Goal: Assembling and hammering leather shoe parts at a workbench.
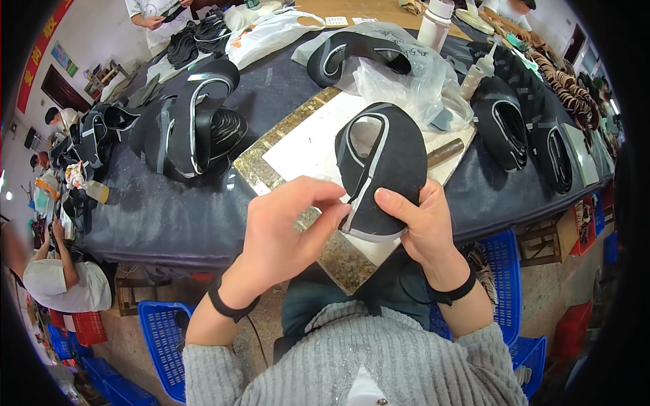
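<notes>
A black shoe upper (399,155) with pale grey trim around its opening is held up over the table, toe part toward me. My right hand (430,223) grips its right side, thumb pressed on the black face and fingers behind, out of sight. At the lower left edge, the thumb and forefinger of my left hand (281,220) pinch the pale trim. Beneath lies a stone slab (345,264) partly covered by a white sheet (298,159). A brown wooden rod (445,153) rests on the sheet, right of the upper.
Stacks of black uppers (203,132) stand at left, with more uppers (500,125) at right. Behind the slab are a crumpled clear bag (420,84), a nozzle bottle (477,74) and a white bottle (436,26). Blue crates (159,338) flank me below; a person (64,284) sits at left.
</notes>
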Available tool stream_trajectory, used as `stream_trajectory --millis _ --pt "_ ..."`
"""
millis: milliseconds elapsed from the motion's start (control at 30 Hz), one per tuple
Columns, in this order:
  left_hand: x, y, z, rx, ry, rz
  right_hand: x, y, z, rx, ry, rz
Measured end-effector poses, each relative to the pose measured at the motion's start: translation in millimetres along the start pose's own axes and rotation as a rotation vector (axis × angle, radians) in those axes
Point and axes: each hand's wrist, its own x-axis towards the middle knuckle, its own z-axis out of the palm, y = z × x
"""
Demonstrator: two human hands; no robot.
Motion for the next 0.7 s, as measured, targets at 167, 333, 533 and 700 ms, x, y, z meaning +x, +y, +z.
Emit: stream_trajectory --millis 167,333,533,700 --pt "0.7 9.1 -3.7 0.308 -0.022 0.287 -0.9 -2.6 2.8 -0.107 -0.018 -0.052" --pt "-1.5 3.4 -1.4 0.495 -0.061 0.429 -1.0 -0.9 0.4 -0.164 -0.100 -0.102" --pt "5.1 5.3 -9.2 0.247 -0.164 0.223 -2.3 -4.4 3.5 -0.234 -0.082 -0.114" --pt "9.3 3.4 -9.8 0.395 -0.205 0.327 -5.8 -10.8 4.3 -0.490 -0.152 -0.184"
